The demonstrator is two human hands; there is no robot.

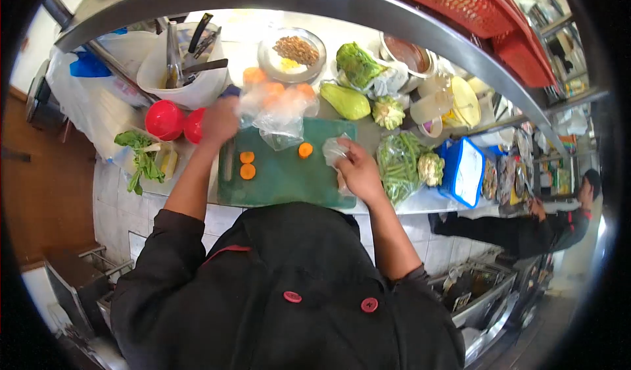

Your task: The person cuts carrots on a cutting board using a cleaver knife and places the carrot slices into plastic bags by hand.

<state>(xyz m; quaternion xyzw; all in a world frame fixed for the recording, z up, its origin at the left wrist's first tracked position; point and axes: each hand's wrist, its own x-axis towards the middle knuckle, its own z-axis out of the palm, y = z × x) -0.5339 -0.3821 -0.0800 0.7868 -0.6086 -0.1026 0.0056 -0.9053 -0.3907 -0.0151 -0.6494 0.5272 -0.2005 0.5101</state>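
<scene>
A green cutting board lies in front of me with three orange carrot slices on it. Over its back left edge, a clear plastic bag is blurred, with orange pieces in or behind it. My left hand is beside that bag at the left, smeared by motion, so its grip is unclear. At the board's right side, my right hand is closed on a crumpled clear plastic piece.
Behind stand a metal plate, a utensil tub and a green chayote. Bagged green beans, cauliflower and a blue container are at right. Red bowls sit left. Another person stands far right.
</scene>
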